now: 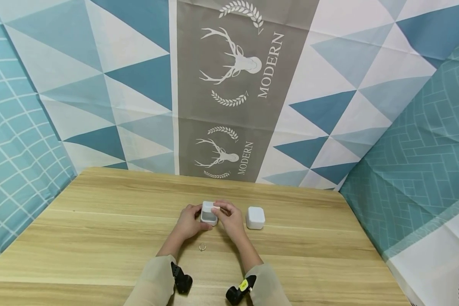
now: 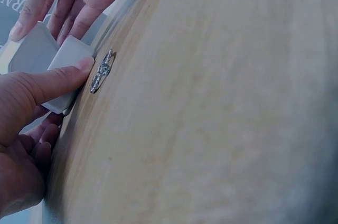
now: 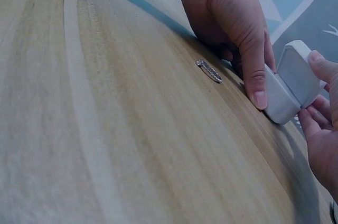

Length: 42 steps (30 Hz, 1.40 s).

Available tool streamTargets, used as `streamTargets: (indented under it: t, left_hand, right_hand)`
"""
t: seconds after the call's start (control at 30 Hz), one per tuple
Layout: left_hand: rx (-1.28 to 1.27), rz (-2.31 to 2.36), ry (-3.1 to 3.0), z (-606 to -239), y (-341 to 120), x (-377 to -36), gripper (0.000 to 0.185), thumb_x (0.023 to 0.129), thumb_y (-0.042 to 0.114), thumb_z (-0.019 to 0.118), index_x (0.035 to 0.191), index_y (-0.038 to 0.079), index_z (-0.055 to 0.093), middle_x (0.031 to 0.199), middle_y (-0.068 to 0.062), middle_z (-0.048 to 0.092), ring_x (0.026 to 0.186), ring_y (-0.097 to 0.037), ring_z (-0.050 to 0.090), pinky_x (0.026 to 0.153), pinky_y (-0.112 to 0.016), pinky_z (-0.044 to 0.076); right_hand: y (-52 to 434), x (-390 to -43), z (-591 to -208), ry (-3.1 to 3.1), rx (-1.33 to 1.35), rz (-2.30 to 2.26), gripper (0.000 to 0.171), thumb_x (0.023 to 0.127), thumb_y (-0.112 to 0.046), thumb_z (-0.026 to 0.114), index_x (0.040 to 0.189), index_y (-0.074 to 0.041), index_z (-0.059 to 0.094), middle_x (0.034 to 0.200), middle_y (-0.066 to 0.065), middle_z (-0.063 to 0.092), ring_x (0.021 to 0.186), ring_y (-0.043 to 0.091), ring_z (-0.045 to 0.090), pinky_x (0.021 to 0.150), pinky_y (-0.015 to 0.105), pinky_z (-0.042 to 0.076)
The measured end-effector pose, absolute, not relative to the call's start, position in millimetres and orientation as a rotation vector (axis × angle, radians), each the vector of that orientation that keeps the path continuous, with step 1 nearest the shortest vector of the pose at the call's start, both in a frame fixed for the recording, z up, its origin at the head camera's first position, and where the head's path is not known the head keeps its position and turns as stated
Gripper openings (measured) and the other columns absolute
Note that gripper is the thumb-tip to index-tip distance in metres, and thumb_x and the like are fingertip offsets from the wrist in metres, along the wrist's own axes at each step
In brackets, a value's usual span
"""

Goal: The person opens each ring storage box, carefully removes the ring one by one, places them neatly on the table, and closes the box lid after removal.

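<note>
A small white ring box (image 1: 208, 220) stands on the table with its lid raised. My left hand (image 1: 187, 224) grips the box's base (image 3: 281, 102) from the left, thumb along the near side. On the other side, my right hand (image 1: 231, 219) pinches the upright lid (image 3: 297, 68) between thumb and fingers. A silver ring (image 2: 104, 68) set with small stones lies on the wood, nearer to me than the box and touched by neither hand. The inside of the box is mostly hidden by the fingers.
To the right of my right hand is a second white box (image 1: 255, 217), shut. The pale wood table (image 1: 111, 238) runs back to a patterned cloth wall (image 1: 137, 93). Teal cloth hangs at both sides.
</note>
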State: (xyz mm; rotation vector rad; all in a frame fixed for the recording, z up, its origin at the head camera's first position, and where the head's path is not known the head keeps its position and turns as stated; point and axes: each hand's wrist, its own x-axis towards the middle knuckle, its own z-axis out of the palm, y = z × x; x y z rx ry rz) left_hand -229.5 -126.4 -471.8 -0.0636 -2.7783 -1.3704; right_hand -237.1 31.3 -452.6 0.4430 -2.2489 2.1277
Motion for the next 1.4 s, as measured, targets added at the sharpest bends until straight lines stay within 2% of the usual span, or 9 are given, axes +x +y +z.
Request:
streamTargets:
  t: [1.4]
  left_hand:
    - [-0.059, -1.373, -2.777, -470.6, -126.8, -229.1, 0.080, 0.066, 0.024, 0.085, 0.133, -0.002, 0.050, 0.113, -0.018, 0.055, 0.106, -0.031, 0.050, 0.092, -0.047, 0.043]
  right_hand:
    - [31.4, -235.1, -455.9, -2.205, 0.450, 2.186, 0.028, 0.084, -0.005, 0.067, 0.107, 0.011, 0.063, 0.128, 0.028, 0.052, 0.124, 0.033, 0.048, 0.107, 0.042, 0.037]
